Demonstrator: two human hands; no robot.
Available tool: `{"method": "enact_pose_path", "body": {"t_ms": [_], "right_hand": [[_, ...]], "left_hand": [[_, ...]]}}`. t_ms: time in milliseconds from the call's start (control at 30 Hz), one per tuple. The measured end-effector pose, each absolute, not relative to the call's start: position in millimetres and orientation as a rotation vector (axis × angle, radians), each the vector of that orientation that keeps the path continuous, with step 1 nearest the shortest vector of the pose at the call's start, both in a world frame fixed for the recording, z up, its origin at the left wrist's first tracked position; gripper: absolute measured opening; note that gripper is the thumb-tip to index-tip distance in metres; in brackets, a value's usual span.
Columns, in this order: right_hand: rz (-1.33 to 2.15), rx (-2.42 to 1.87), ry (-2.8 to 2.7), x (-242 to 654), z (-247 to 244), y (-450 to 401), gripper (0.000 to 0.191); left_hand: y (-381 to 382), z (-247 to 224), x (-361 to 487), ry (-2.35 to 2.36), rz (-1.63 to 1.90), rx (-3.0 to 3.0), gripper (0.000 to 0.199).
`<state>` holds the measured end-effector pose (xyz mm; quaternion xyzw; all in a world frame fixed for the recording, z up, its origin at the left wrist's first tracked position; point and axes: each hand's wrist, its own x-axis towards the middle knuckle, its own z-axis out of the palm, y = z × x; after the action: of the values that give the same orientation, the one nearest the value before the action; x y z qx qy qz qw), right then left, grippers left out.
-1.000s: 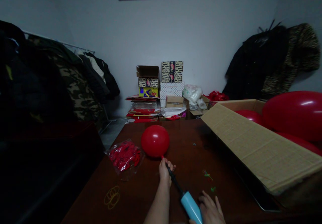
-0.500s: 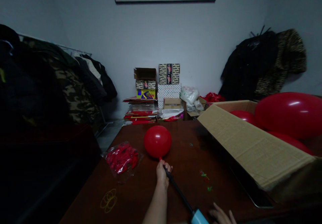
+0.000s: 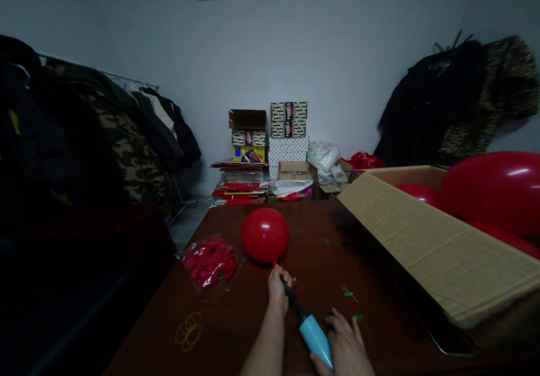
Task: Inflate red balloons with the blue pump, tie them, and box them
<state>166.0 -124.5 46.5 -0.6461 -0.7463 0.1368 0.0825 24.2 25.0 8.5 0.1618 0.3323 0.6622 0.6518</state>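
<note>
A partly inflated red balloon (image 3: pixel 265 235) sits above the brown table, its neck pointing toward me. My left hand (image 3: pixel 279 287) is closed around the neck and the black front end of a hand balloon pump (image 3: pixel 315 339). The pump slants down to the right, its light blue barrel close to my left hand. My right hand (image 3: pixel 346 339) is at the barrel, thumb against its lower end and the other fingers stretched out along its right side. Its palm's contact with the pump is hidden.
Left of the balloon lies a clear bag of red balloons (image 3: pixel 211 263), with yellow rubber bands (image 3: pixel 188 331) nearer me. Small coloured bands (image 3: pixel 349 294) lie right of the pump. A cardboard box (image 3: pixel 439 246) of large red balloons (image 3: pixel 498 193) stands at the right, over a dark flat object (image 3: pixel 439 325).
My right hand and the blue barrel have moved forward and left, toward my left hand; less of the black shaft shows. My left hand keeps hold of the balloon neck. The view has shifted slightly.
</note>
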Motion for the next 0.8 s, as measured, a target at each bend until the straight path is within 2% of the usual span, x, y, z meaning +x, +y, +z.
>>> {"method": "enact_pose_path", "body": {"t_ms": [333,667,733,800], "right_hand": [[0.25,-1.942,-2.083,132.5,56.9,-94.7,0.04],[0.28,-1.916,-2.173,162.9,44.0,-129.1,0.045],[0.231,-1.914,-2.182,178.5,29.6,-141.9,0.039],[0.13,-1.927,-2.173,194.8,13.3,-156.2,0.024]], "left_hand": [[25.0,11.1,24.0,0.74,1.494,0.378,0.039],[22.3,9.5,24.1,0.75,1.508,0.362,0.034],[22.5,9.5,23.7,0.767,1.503,0.352,0.033],[22.8,9.9,23.4,0.788,1.504,0.36,0.033]]}}
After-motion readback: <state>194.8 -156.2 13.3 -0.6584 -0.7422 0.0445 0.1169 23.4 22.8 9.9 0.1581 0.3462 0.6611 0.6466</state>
